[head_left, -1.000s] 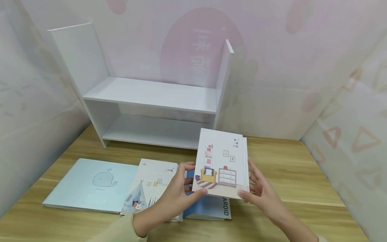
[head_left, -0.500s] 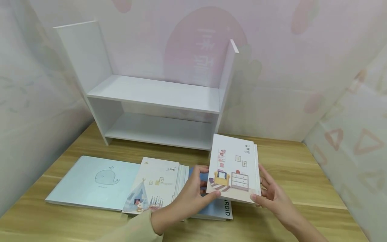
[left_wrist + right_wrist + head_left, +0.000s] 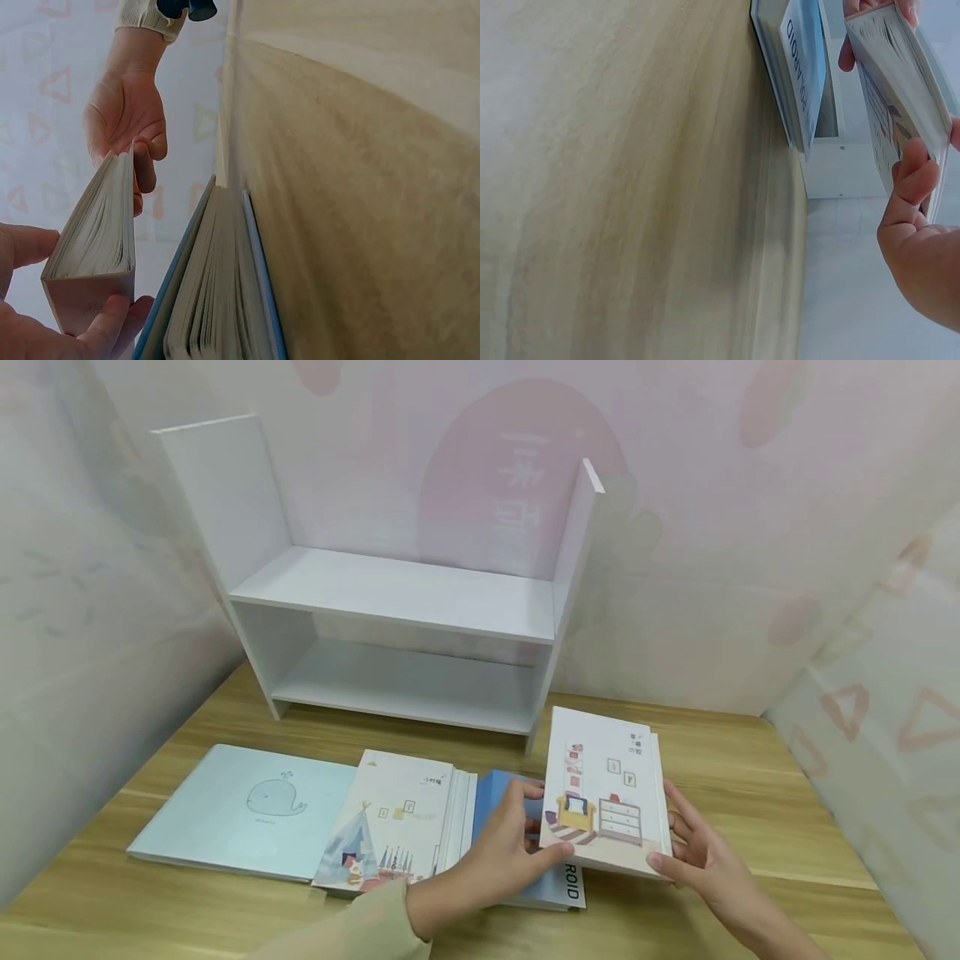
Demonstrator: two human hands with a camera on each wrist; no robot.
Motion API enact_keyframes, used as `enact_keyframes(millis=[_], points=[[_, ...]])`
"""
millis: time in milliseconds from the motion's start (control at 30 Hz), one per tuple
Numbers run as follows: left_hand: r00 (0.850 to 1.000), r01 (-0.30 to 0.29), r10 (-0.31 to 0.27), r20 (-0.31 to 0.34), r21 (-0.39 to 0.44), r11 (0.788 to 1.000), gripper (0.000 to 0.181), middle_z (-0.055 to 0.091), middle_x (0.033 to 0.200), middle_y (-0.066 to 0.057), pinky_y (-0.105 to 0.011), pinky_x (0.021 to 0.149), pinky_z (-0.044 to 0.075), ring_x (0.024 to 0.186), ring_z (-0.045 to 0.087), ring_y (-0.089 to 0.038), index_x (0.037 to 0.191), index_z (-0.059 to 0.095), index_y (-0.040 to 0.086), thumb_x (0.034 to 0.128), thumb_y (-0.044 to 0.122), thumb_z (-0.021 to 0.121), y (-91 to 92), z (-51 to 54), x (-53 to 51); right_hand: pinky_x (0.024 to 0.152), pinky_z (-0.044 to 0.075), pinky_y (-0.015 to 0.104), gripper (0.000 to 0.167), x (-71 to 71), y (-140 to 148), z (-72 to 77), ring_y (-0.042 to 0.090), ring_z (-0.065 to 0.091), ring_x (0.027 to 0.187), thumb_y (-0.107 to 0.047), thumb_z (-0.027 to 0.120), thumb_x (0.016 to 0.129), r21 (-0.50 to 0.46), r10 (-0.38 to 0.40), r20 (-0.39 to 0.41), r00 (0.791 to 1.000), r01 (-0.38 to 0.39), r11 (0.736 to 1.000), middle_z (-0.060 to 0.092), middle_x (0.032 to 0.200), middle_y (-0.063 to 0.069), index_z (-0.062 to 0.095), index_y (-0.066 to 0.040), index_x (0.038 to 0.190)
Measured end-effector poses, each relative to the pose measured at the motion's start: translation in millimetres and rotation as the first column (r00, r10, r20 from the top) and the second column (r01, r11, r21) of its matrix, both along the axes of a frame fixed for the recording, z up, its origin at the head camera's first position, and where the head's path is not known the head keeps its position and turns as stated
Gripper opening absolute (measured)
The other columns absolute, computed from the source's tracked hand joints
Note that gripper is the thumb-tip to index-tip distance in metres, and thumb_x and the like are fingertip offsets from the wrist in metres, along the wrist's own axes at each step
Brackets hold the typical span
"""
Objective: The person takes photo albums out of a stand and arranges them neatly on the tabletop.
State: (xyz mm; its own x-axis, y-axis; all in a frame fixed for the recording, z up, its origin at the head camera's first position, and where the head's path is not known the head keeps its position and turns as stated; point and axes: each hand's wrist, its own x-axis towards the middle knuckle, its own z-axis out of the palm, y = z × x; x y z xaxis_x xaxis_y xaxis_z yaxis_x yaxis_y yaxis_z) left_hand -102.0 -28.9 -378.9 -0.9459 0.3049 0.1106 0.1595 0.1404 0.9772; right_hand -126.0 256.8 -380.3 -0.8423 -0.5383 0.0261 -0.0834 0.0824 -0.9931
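Observation:
Both hands hold a thick white book [image 3: 600, 777] above the table, its cover printed with a yellow armchair and a chest of drawers. The left hand [image 3: 510, 847] grips its left side, thumb on the cover and fingers beneath. On the opposite side the right hand [image 3: 705, 860] grips the lower right part the same way. In the left wrist view the held book's page edges [image 3: 97, 217] show between the two hands. Below it lies a blue book [image 3: 551, 885] with black letters, partly covered by the left hand. A white book with a tent picture [image 3: 397, 818] lies left of that.
A pale blue book with a whale drawing [image 3: 240, 814] lies flat at the table's left. Behind the books stands a white two-tier shelf [image 3: 390, 602] with bare boards. Patterned curtain-like walls [image 3: 697, 527] enclose the wooden table [image 3: 750, 777] at the back and sides.
Both hands have carried the armchair book to the right and slightly down in the head view, uncovering more of the blue book and the tent book. The grip looks the same.

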Motion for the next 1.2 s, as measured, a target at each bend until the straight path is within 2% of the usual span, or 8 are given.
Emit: enact_keyframes(millis=[267, 500, 700, 800, 933, 1000, 1133, 1200], points=[[0.998, 0.022, -0.020, 0.058, -0.036, 0.999, 0.057, 0.059, 0.118, -0.011, -0.019, 0.077, 0.056, 0.098, 0.067, -0.012, 0.130, 0.038, 0.007, 0.0879, 0.015, 0.076, 15.4, -4.6, 1.2, 0.081, 0.059, 0.030, 0.088, 1.1, 21, -8.7, 0.010, 0.064, 0.111, 0.006, 0.050, 0.098, -0.009, 0.043, 0.051, 0.998, -0.043, 0.999, 0.054, 0.135, -0.015, -0.011, -0.013, 0.159], [0.993, 0.062, -0.061, 0.099, -0.006, 0.998, 0.056, 0.059, 0.114, -0.009, -0.018, 0.074, 0.055, 0.091, 0.063, -0.005, 0.130, 0.036, 0.006, 0.0890, 0.013, 0.075, 28.5, -6.9, -1.1, 0.067, 0.054, 0.024, 0.086, 1.3, 40, -18.0, 0.009, 0.066, 0.101, 0.008, 0.048, 0.098, 0.002, 0.046, 0.026, 0.999, -0.046, 0.999, 0.057, 0.133, -0.017, -0.007, -0.013, 0.160], [0.990, 0.068, -0.065, 0.126, -0.024, 0.997, 0.056, 0.060, 0.108, -0.007, -0.017, 0.071, 0.051, 0.086, 0.059, -0.006, 0.129, 0.037, 0.006, 0.0884, 0.015, 0.076, 34.8, -9.2, 2.1, 0.075, 0.058, 0.027, 0.085, 0.0, 53, -25.2, 0.009, 0.065, 0.109, 0.010, 0.043, 0.099, -0.076, 0.121, 0.063, 0.991, -0.116, 0.990, 0.054, 0.140, -0.016, -0.004, -0.022, 0.161], [0.990, 0.074, -0.067, 0.128, -0.050, 0.996, 0.056, 0.059, 0.103, -0.004, -0.017, 0.069, 0.048, 0.082, 0.056, -0.006, 0.128, 0.038, 0.006, 0.0883, 0.017, 0.076, 35.8, -11.8, 2.9, 0.080, 0.058, 0.028, 0.085, -0.6, 58, -28.1, 0.009, 0.063, 0.114, 0.009, 0.043, 0.099, -0.092, 0.151, 0.093, 0.984, -0.142, 0.986, 0.052, 0.141, -0.017, -0.010, -0.019, 0.160], [0.987, 0.084, -0.074, 0.143, -0.065, 0.994, 0.056, 0.058, 0.105, -0.004, -0.019, 0.070, 0.047, 0.083, 0.055, -0.007, 0.128, 0.038, 0.006, 0.0886, 0.019, 0.076, 36.0, -14.2, 3.2, 0.084, 0.057, 0.028, 0.085, -1.5, 62, -31.0, 0.006, 0.060, 0.118, 0.006, 0.042, 0.101, -0.069, 0.169, 0.143, 0.975, -0.161, 0.985, 0.050, 0.142, -0.022, -0.022, -0.006, 0.154], [0.985, 0.090, -0.080, 0.153, -0.058, 0.994, 0.056, 0.058, 0.108, -0.005, -0.019, 0.070, 0.048, 0.084, 0.056, -0.007, 0.128, 0.038, 0.005, 0.0887, 0.019, 0.076, 36.2, -14.8, 3.1, 0.087, 0.056, 0.028, 0.084, -2.3, 63, -32.0, 0.005, 0.058, 0.120, 0.005, 0.041, 0.102, -0.063, 0.177, 0.172, 0.969, -0.169, 0.984, 0.048, 0.142, -0.024, -0.026, -0.003, 0.152], [0.985, 0.098, -0.088, 0.149, -0.066, 0.993, 0.055, 0.057, 0.111, -0.005, -0.019, 0.072, 0.049, 0.087, 0.056, -0.006, 0.127, 0.039, 0.006, 0.0886, 0.018, 0.076, 37.0, -15.7, 3.0, 0.091, 0.055, 0.028, 0.084, -3.6, 67, -33.8, 0.003, 0.055, 0.123, 0.004, 0.040, 0.102, -0.082, 0.194, 0.215, 0.957, -0.180, 0.980, 0.046, 0.143, -0.027, -0.028, -0.006, 0.152], [0.985, 0.105, -0.094, 0.141, -0.076, 0.991, 0.054, 0.055, 0.113, -0.005, -0.018, 0.074, 0.050, 0.089, 0.056, -0.004, 0.126, 0.039, 0.006, 0.0887, 0.019, 0.076, 37.2, -16.4, 2.9, 0.092, 0.054, 0.027, 0.084, -3.9, 68, -34.5, 0.002, 0.054, 0.124, 0.004, 0.039, 0.103, -0.093, 0.206, 0.224, 0.953, -0.189, 0.977, 0.045, 0.143, -0.027, -0.025, -0.013, 0.154]])
